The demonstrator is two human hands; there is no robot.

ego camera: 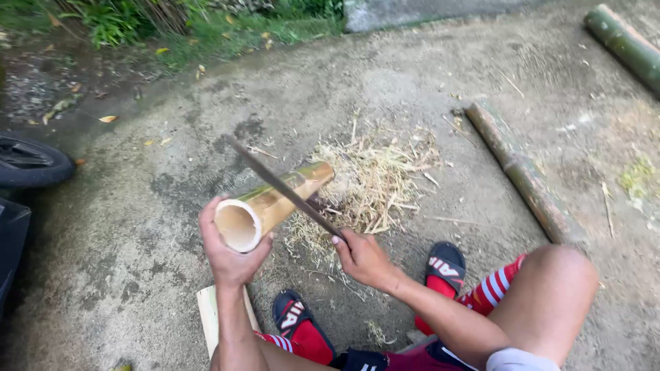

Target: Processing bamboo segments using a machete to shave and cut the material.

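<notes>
Your left hand is wrapped around the near, open end of a short bamboo tube, its grip closed on the rim with the fingers curling round the cut mouth. The tube points away from you, its far end resting low toward the pile of dry shavings on the concrete ground. Your right hand has its grip pressed tight on the handle of a long dark blade, which lies slantwise across the top of the tube, edge against the green skin about midway along it.

By the look of it, you are in the step of shaving or scraping the tube's outer skin: the blade is set on the surface and the heap of strips lies just beyond the tube. The next stroke seems to call for a steady push away from your body along the tube, with your left fingers kept behind the blade's path, since they sit close to where the edge starts.

Beyond the shavings, to the right of the tube, a longer weathered bamboo pole lies on the ground, and another green one farther off. A pale flat board lies just below your left wrist, beside your sandalled foot.
</notes>
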